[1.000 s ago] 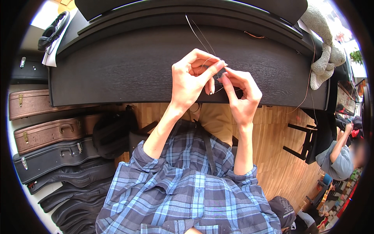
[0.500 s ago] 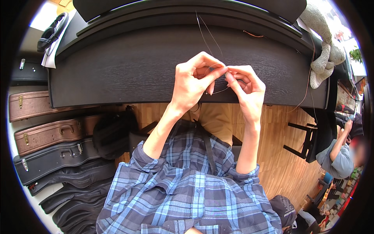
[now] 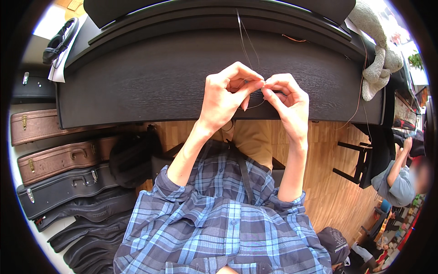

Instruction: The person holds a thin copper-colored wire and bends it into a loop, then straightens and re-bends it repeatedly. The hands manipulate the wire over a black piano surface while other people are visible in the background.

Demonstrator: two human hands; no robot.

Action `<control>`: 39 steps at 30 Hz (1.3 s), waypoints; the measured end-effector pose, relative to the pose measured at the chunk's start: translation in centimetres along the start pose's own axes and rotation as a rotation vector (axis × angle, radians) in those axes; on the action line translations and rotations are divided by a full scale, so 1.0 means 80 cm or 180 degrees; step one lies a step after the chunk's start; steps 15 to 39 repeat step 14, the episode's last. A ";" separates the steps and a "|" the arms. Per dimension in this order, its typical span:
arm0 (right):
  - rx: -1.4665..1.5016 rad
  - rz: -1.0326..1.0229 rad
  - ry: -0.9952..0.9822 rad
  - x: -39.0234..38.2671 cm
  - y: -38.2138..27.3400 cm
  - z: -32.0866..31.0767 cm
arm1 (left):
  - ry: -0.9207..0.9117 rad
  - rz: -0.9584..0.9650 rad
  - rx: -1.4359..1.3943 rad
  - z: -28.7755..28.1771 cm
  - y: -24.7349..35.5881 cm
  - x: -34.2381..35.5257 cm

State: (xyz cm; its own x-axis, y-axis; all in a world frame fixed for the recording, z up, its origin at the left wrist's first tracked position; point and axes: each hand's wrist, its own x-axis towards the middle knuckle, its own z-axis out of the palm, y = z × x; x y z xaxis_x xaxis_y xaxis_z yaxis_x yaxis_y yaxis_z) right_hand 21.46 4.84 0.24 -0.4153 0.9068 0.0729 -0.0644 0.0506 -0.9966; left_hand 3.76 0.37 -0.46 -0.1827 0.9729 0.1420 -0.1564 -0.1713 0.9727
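My left hand [image 3: 220,97] and my right hand [image 3: 291,102] meet above a dark wood-grained surface [image 3: 150,86], fingertips almost touching. Both pinch a thin wire-like string [image 3: 240,28], its kind hard to be sure of. Part of it curls into a small loop round and below the fingers. Its long thin strands rise from the hands toward the back of the surface. The exact spot where the fingertips grip is too small to make out.
A short coppery string [image 3: 294,39] lies at the back. Further strings [image 3: 360,102] hang over the right edge beside a grey plush toy [image 3: 376,75]. Headphones [image 3: 59,43] rest at far left. Instrument cases [image 3: 57,157] line the left side. A person [image 3: 397,185] sits at right.
Both hands stay together and shift only slightly. The loop below the fingers has changed shape a little, and the strands above have swung slightly to the right.
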 end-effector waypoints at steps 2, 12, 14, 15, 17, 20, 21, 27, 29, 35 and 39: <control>0.0041 0.0064 -0.0034 0.000 0.000 -0.001 | 0.0036 -0.0015 0.0013 0.002 0.000 0.000; -0.1102 -0.0573 -0.0033 -0.003 -0.004 0.012 | 0.0269 -0.0040 0.0173 0.004 0.003 -0.002; -0.1332 -0.0714 0.0042 -0.005 -0.004 0.016 | 0.0324 -0.0158 0.0065 0.002 0.003 0.000; -0.1332 -0.0714 0.0042 -0.005 -0.004 0.016 | 0.0324 -0.0158 0.0065 0.002 0.003 0.000; -0.1332 -0.0714 0.0042 -0.005 -0.004 0.016 | 0.0324 -0.0158 0.0065 0.002 0.003 0.000; -0.1332 -0.0714 0.0042 -0.005 -0.004 0.016 | 0.0324 -0.0158 0.0065 0.002 0.003 0.000; -0.1332 -0.0714 0.0042 -0.005 -0.004 0.016 | 0.0324 -0.0158 0.0065 0.002 0.003 0.000; -0.1332 -0.0714 0.0042 -0.005 -0.004 0.016 | 0.0324 -0.0158 0.0065 0.002 0.003 0.000; -0.1332 -0.0714 0.0042 -0.005 -0.004 0.016 | 0.0324 -0.0158 0.0065 0.002 0.003 0.000; -0.1332 -0.0714 0.0042 -0.005 -0.004 0.016 | 0.0324 -0.0158 0.0065 0.002 0.003 0.000; -0.1332 -0.0714 0.0042 -0.005 -0.004 0.016 | 0.0324 -0.0158 0.0065 0.002 0.003 0.000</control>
